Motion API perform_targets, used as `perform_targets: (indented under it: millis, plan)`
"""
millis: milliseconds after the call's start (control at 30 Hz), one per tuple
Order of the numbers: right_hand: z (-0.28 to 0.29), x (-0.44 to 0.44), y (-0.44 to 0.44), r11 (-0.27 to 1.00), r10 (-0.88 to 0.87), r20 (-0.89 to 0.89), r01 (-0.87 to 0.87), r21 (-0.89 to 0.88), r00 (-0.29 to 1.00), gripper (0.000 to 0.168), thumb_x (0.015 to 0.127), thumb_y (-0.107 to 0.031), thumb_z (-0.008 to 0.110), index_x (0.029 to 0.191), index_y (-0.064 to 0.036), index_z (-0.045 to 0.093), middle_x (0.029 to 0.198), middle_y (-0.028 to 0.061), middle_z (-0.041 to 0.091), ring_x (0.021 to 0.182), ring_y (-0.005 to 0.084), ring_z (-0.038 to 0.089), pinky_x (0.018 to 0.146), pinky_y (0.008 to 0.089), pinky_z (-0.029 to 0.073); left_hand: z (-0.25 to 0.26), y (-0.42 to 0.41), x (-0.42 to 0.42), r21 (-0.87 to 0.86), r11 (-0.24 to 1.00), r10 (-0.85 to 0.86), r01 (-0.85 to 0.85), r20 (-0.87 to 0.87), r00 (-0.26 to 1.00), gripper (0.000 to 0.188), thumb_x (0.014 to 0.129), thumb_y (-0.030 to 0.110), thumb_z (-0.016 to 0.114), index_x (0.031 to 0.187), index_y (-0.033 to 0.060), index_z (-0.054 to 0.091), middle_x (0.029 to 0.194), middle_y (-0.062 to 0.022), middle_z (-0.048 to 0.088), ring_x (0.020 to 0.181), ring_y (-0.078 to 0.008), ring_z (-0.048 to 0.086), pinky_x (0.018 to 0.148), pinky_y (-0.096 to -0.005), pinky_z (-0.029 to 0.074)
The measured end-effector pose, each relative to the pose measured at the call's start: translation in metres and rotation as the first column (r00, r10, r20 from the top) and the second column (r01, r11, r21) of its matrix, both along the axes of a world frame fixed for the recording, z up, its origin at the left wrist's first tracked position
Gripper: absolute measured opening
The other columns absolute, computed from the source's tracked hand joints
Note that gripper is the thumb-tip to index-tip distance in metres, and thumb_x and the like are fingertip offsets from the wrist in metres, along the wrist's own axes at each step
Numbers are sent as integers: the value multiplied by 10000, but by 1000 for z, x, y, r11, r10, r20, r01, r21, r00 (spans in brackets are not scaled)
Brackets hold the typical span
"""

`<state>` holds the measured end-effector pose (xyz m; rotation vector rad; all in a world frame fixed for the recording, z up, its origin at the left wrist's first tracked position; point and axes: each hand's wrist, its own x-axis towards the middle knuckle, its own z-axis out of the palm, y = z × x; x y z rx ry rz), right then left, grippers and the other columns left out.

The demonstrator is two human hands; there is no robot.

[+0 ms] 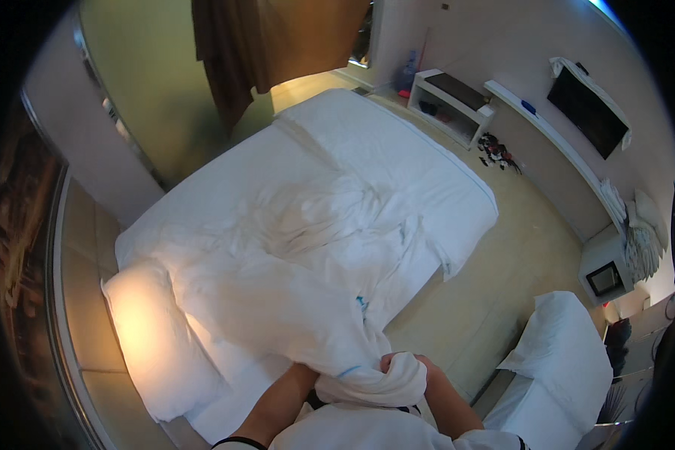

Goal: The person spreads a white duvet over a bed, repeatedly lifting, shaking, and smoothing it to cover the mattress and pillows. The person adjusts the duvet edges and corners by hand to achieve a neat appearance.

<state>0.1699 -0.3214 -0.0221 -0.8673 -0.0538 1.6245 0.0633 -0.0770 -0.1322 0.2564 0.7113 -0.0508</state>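
Note:
A rumpled white duvet (292, 298) spreads over the bed, its near corner gathered against my body. My right hand (422, 363) grips the bunched edge of this duvet, the cloth folding over the fingers. From the left, my left forearm (278, 396) reaches in, and its hand is hidden under the duvet. A short blue line marks the cloth between my arms. Near the headboard a white pillow (152, 343) rests on the white bottom sheet (230, 388), lit by a warm lamp glow.
A padded headboard (93, 315) borders the bed at left. Beyond the floor (455, 320) on the right stands an armchair draped in white cloth (568, 360). A low shelf unit (450, 107), wall ledge (557, 149), television (588, 112) and stacked linens (644, 242) line the far wall.

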Motion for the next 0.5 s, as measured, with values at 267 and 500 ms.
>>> perform_targets:
  millis: [267,500]
  plan:
    - [-144,66,-98,677,-502,378,626,-388,778,324,821,-232,480,1059,-21,541,996,132,595,921,211,574,802,330,461,-10,-153,57,-7,921,-390,390,-42,920,721,820,562,388,1332,70,262,1319,-156,362,1215,-334,342,967,-545,286]
    - [-167,136,-75,747,-648,-115,598,-291,753,390,829,-236,467,1153,-18,483,1017,96,587,902,196,567,782,336,463,-16,-168,100,163,880,-422,446,-160,892,693,825,537,391,1324,70,276,1311,-154,372,1210,-331,348,966,-540,292]
